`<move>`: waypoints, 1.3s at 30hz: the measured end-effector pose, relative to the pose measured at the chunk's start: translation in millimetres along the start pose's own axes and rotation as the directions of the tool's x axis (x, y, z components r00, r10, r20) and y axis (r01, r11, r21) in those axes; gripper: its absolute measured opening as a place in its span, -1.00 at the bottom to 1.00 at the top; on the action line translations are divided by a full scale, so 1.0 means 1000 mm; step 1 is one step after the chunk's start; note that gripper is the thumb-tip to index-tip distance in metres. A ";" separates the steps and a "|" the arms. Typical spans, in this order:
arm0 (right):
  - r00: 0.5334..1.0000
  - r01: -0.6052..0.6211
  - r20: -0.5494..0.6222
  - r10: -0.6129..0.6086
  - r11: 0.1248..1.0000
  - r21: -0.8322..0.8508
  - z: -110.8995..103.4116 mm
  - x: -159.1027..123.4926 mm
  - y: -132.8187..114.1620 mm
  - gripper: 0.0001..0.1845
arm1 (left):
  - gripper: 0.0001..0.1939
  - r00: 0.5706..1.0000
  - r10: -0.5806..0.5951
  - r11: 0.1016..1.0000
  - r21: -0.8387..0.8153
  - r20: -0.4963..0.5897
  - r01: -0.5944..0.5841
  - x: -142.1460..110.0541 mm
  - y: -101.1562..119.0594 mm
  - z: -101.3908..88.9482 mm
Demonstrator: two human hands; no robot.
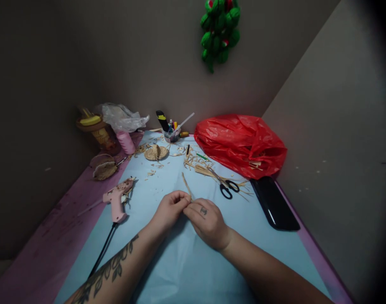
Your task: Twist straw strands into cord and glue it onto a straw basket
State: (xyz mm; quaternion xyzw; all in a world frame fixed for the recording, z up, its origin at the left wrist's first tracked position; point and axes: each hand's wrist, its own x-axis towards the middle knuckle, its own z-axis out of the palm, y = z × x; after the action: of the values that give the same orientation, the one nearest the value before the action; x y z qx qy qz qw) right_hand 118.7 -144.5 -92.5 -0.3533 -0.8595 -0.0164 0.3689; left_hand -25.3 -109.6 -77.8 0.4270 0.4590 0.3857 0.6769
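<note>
A thin straw strip (186,183) sticks up from between my two hands, over the middle of the blue sheet (193,257). My left hand (172,209) pinches it between thumb and forefinger. Right against it, my right hand (208,219) has its fingers closed at the strip's lower end, which they hide. Black-handled scissors (226,190) lie beyond my right hand, their blades across a bundle of straw (205,170). Farther back is a round woven straw piece (156,153) with a raised strip across its top.
At left lie a pink glue gun (116,200) with its cord and a small woven basket (104,168). A red plastic bag (240,143) and a black glossy tray-like object (275,204) stand right. Behind are a tub of tools (171,134), a pink bottle (125,142) and a brown cup (99,133).
</note>
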 end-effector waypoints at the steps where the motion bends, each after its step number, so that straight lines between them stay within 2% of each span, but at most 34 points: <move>1: 0.999 -0.039 -0.020 0.040 0.997 0.060 0.000 -0.001 0.001 -0.81 | -0.78 1.000 0.023 0.999 0.022 -0.017 -0.023 0.000 0.001 -0.001; 3: 0.976 -0.186 -0.073 0.206 0.958 0.220 0.002 -0.002 0.004 -0.75 | -0.77 0.997 0.069 0.994 0.081 -0.037 -0.066 0.001 0.001 -0.003; 4: 0.941 -0.291 -0.077 0.329 0.905 0.311 0.003 -0.002 0.006 -0.74 | -0.76 0.995 0.088 0.990 0.116 -0.034 -0.084 0.001 0.001 -0.003; 5: 0.888 -0.401 -0.049 0.457 0.823 0.403 0.004 -0.001 0.008 -0.76 | -0.76 0.994 0.104 0.984 0.150 -0.022 -0.100 0.001 0.000 -0.004; 7: 0.756 -0.581 0.097 0.647 0.595 0.556 0.007 0.000 0.012 -0.83 | -0.75 0.992 0.128 0.969 0.210 0.010 -0.127 0.001 -0.001 -0.005; 8: 0.699 -0.635 0.186 0.691 0.478 0.607 0.008 0.002 0.013 -0.85 | -0.75 0.990 0.137 0.961 0.239 0.022 -0.139 0.001 -0.001 -0.004; 10: 0.625 -0.684 0.321 0.712 0.302 0.664 0.009 0.004 0.016 -0.83 | -0.76 0.987 0.156 0.943 0.291 0.036 -0.159 0.001 -0.002 -0.004; 12: 0.586 -0.707 0.377 0.718 0.225 0.671 0.008 0.007 0.016 -0.82 | -0.76 0.984 0.174 0.924 0.339 0.045 -0.178 0.000 -0.002 -0.004; 16: 0.568 -0.727 0.361 0.740 0.245 0.641 0.003 0.009 0.016 -0.84 | -0.77 0.979 0.203 0.874 0.446 0.027 -0.194 -0.001 -0.002 -0.003; 21: 0.588 -0.731 0.347 0.730 0.298 0.614 0.001 0.009 0.016 -0.83 | -0.81 0.967 0.256 0.822 0.528 -0.008 -0.213 -0.003 -0.002 -0.002; 30: 0.616 -0.708 0.284 0.735 0.360 0.607 0.004 0.007 0.016 -0.84 | -0.81 0.955 0.297 0.795 0.556 -0.008 -0.242 -0.004 0.001 -0.003; 36: 0.595 -0.734 0.193 0.781 0.429 0.526 0.006 0.005 0.017 -0.86 | -0.83 0.967 0.255 0.804 0.559 -0.016 -0.203 -0.006 0.003 -0.003; 39: 0.566 -0.748 0.198 0.800 0.398 0.532 0.007 0.007 0.015 -0.88 | -0.85 0.966 0.256 0.800 0.552 0.042 -0.236 -0.009 0.002 0.001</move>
State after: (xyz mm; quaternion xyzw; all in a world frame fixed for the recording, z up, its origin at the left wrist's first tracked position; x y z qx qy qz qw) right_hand 120.2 -127.6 -96.9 -0.5843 -0.5421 0.3941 0.4577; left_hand -27.0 -117.7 -72.5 0.6532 0.5030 0.3285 0.4609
